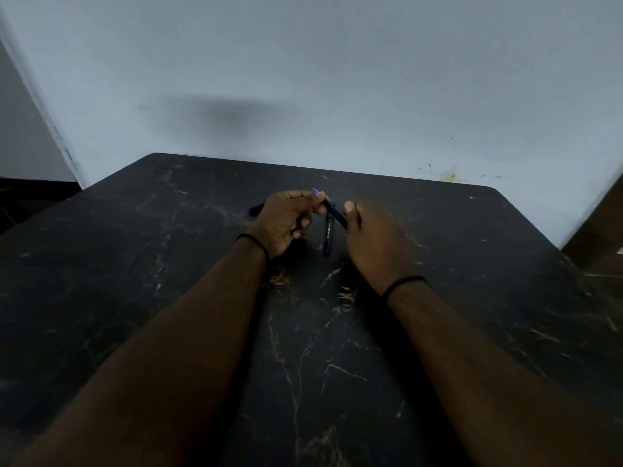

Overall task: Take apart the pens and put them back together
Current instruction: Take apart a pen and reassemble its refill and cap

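Observation:
A black pen barrel with a blue tip showing at its far end is held slanted between both hands above the dark marbled table. My left hand pinches its upper end. My right hand grips its lower end, and the fingers hide that end. Below them a second black pen with white lettering and a blue end lies on the table, pointing toward me. A third dark pen piece with a blue end lies on the table just left of my left hand.
The table's far edge meets a pale wall. A dark floor gap opens past the table's left corner, and brown furniture stands at the right edge.

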A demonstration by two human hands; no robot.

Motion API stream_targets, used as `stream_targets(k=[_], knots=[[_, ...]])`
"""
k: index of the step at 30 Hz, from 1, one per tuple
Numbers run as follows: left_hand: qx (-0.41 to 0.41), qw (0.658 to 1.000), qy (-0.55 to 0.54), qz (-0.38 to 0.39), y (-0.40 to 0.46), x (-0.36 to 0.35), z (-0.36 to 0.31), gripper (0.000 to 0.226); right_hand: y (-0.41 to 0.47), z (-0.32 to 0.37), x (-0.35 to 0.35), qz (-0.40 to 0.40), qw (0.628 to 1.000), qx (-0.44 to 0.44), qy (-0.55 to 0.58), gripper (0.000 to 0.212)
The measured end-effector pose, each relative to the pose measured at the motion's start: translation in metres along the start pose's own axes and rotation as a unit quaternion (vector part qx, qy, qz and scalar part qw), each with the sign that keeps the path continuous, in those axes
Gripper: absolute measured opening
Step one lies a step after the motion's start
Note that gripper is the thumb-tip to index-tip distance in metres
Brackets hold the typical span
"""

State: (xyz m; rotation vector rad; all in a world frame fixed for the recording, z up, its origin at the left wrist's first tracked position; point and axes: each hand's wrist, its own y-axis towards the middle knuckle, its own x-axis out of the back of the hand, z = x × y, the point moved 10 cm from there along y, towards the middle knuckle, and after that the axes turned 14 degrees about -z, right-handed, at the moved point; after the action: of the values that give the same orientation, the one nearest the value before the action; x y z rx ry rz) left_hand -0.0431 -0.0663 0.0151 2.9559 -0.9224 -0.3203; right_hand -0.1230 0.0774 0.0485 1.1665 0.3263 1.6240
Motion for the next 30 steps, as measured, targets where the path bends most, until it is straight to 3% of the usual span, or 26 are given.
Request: stream_targets(k=[3, 6, 10, 13, 16, 20, 24, 26, 30], knots=[[-0.002, 1.0, -0.004, 0.004, 0.001, 0.0, 0.001, 0.031, -0.001, -0.007, 0.0, 0.01, 0.998, -0.041, 0.049, 0.023], [0.0, 1.0, -0.007, 0.005, 0.001, 0.0, 0.001, 0.027, -0.002, -0.003, -0.002, 0.022, 0.999, -0.013, 0.023, 0.019], [0.001, 1.0, -0.003, 0.008, 0.002, 0.0, 0.002, 0.019, -0.001, 0.004, 0.001, 0.01, 1.0, 0.011, -0.015, 0.032], [0.001, 1.0, -0.006, 0.014, 0.002, 0.0, 0.003, 0.019, -0.003, -0.003, 0.0, 0.035, 0.997, -0.039, 0.05, 0.025], [-0.003, 1.0, -0.003, 0.014, 0.002, 0.0, 0.002, 0.018, -0.005, -0.002, -0.004, 0.056, 0.998, -0.021, 0.025, 0.017], [-0.005, 1.0, -0.01, 0.013, 0.003, -0.001, 0.002, 0.017, -0.002, 0.006, 0.0, 0.03, 0.999, 0.014, -0.005, 0.029], [-0.002, 1.0, -0.008, 0.013, 0.004, 0.0, 0.003, 0.02, -0.004, 0.0, 0.0, 0.042, 0.998, -0.027, 0.046, 0.02], [-0.002, 1.0, -0.008, 0.01, 0.004, 0.0, 0.004, 0.019, -0.004, 0.002, 0.001, 0.031, 0.999, -0.005, 0.022, 0.015], [-0.001, 1.0, -0.008, 0.01, 0.005, 0.001, 0.003, 0.02, -0.003, 0.008, 0.001, 0.02, 1.0, 0.015, 0.001, 0.024]])
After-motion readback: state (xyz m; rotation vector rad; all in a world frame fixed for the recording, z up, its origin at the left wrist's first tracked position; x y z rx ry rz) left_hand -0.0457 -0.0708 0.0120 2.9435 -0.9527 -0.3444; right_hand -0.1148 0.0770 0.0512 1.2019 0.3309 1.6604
